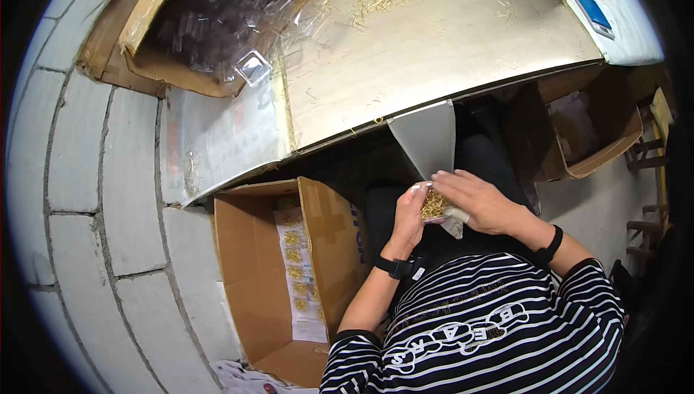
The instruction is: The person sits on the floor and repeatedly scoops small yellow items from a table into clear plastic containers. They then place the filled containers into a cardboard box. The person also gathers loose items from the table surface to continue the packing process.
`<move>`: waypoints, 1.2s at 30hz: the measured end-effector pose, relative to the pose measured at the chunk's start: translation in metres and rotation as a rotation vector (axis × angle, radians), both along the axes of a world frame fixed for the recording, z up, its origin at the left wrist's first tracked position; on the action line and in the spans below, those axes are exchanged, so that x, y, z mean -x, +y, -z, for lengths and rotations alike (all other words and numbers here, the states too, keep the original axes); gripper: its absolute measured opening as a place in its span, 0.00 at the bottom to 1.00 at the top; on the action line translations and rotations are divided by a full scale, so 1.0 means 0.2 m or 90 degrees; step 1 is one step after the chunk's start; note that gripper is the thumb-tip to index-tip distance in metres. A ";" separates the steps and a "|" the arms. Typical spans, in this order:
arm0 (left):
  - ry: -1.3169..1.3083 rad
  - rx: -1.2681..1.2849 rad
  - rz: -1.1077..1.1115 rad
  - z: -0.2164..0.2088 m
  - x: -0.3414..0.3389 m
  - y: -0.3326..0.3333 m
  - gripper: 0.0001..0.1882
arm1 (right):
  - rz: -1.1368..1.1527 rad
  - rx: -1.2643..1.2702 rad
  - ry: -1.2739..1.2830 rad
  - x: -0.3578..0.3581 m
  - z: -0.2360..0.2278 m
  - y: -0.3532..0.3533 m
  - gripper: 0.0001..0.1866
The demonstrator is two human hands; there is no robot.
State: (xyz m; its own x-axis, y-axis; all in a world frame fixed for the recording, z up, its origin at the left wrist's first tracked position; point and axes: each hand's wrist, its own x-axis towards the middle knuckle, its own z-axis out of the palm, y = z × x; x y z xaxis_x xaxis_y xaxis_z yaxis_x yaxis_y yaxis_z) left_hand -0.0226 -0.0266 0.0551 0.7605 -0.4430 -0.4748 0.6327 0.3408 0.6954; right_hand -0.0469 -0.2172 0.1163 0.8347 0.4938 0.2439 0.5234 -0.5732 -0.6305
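One metal-topped work table (434, 47) fills the upper frame, its surface strewn with loose golden pins too many to count. One grey metal chute (428, 141) hangs from the table's front edge, pointing down toward the hands.

Three cardboard boxes are visible:
- one open box (253, 278) on the floor to the person's left, holding a white sheet with a column of small filled packs (296, 271) — about five can be counted;
- one box (181, 32) at upper left, full of empty clear plastic trays, number not countable;
- one box (593, 141) under the table on the right.

Two hands work just below the chute. The left hand (408, 217) is curled around the left edge of one small clear pack of golden pins (435, 206). The right hand (483, 202) lies over the pack's right side, fingers closed onto it. The pack sits between both hands, above the person's lap. Each wrist carries one black band.
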 end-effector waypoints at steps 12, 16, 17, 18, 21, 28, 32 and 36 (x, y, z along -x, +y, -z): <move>-0.079 -0.012 -0.138 -0.04 -0.03 -0.03 0.13 | 0.005 0.042 -0.014 -0.02 -0.03 0.07 0.30; -0.047 0.033 -0.131 -0.13 -0.04 -0.01 0.14 | 0.000 0.084 -0.087 -0.03 -0.05 0.04 0.29; -0.043 0.048 -0.133 -0.13 -0.04 0.00 0.15 | -0.018 0.113 -0.086 -0.03 -0.03 0.04 0.29; -0.039 0.062 -0.136 -0.13 -0.04 0.00 0.15 | -0.036 0.141 -0.086 -0.02 -0.02 0.05 0.29; -0.050 0.063 -0.137 -0.09 -0.05 0.01 0.16 | -0.015 0.134 -0.085 -0.02 -0.01 0.06 0.29; -0.066 0.027 -0.138 -0.14 -0.04 0.00 0.14 | 0.074 0.081 -0.091 -0.05 -0.06 0.02 0.29; -0.070 0.031 -0.141 -0.15 -0.04 -0.01 0.15 | 0.036 0.152 -0.095 -0.05 -0.06 0.04 0.30; -0.097 0.002 -0.157 -0.15 -0.02 -0.01 0.15 | 0.040 0.128 -0.027 -0.05 -0.06 0.03 0.34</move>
State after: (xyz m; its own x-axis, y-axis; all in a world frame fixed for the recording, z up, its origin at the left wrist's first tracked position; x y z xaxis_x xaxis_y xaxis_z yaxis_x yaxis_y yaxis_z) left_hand -0.0178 -0.0294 0.0849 0.9077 -0.2367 -0.3464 0.4191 0.4733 0.7748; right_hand -0.0377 -0.2106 0.1275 0.8567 0.4831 0.1809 0.5059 -0.7180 -0.4781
